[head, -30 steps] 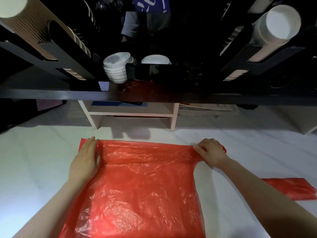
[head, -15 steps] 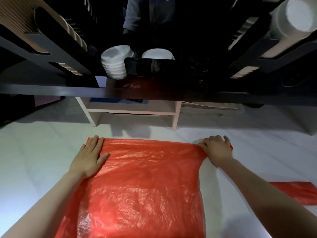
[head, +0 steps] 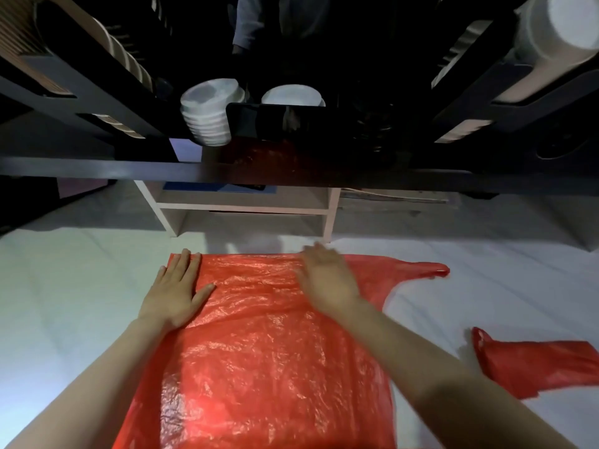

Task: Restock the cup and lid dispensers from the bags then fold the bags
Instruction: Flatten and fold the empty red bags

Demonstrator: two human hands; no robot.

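The bag (head: 265, 367) lies flat on the white table (head: 64, 303). It is red, crinkled and glossy, with one handle (head: 421, 268) stretched out to the far right. The left hand (head: 175, 293) presses its far left corner, fingers straight and spread. The right hand (head: 327, 283) (blurred) lies flat near the far edge. A second bag (head: 534, 367) lies apart at the right. Beyond stands a pale shelf (head: 246, 209). Over it the black dispenser (head: 107, 102) holds stacked white lids (head: 207, 118), brown cups (head: 16, 37) left and white cups (head: 551, 37) right.
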